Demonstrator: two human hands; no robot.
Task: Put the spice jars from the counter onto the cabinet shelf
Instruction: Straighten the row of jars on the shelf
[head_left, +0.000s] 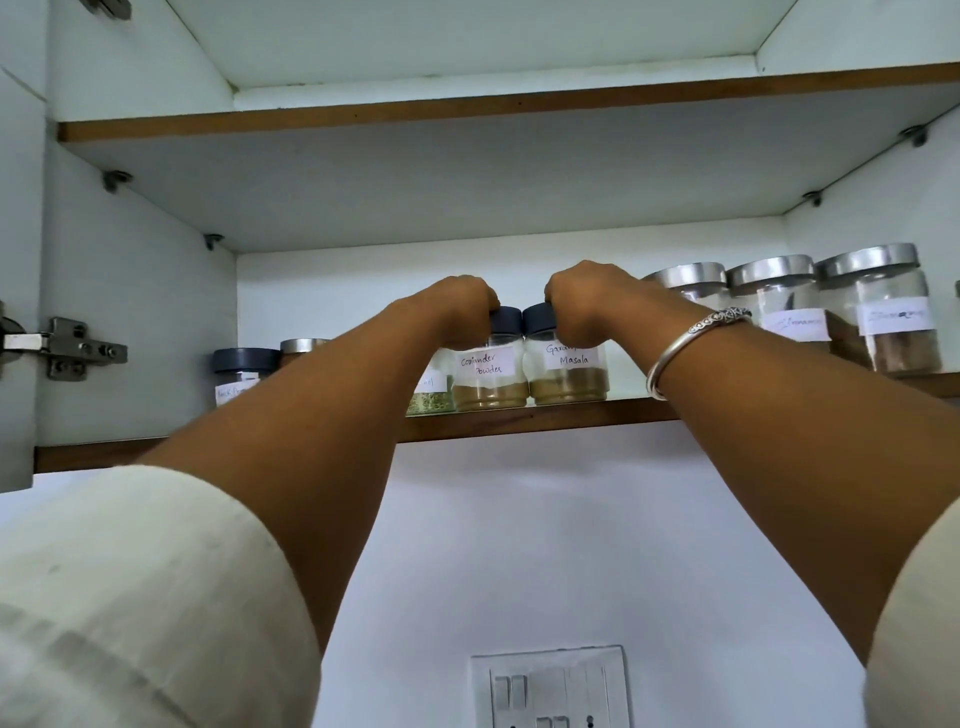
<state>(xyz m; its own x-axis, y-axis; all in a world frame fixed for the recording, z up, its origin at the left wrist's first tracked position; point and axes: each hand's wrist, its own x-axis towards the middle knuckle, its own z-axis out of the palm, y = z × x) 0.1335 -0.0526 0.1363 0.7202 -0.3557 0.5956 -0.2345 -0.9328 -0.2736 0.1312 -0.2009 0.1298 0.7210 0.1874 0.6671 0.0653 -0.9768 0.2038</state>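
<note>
Two small glass spice jars with dark lids stand side by side at the front of the lower cabinet shelf (540, 418). My left hand (457, 312) grips the lid of the coriander powder jar (485, 374). My right hand (587, 304), with a silver bangle on the wrist, grips the lid of the garam masala jar (569, 371). Both jars hold brownish powder and rest on the shelf. Behind my left forearm stands a jar of greenish spice (431, 397), partly hidden.
Three larger glass jars with silver lids (878, 312) line the shelf at the right. A dark-lidded jar (241, 374) and a silver-lidded one (301, 347) stand at the left. The upper shelf (467, 111) is above, a door hinge (67, 345) at the left, a wall switch plate (550, 686) below.
</note>
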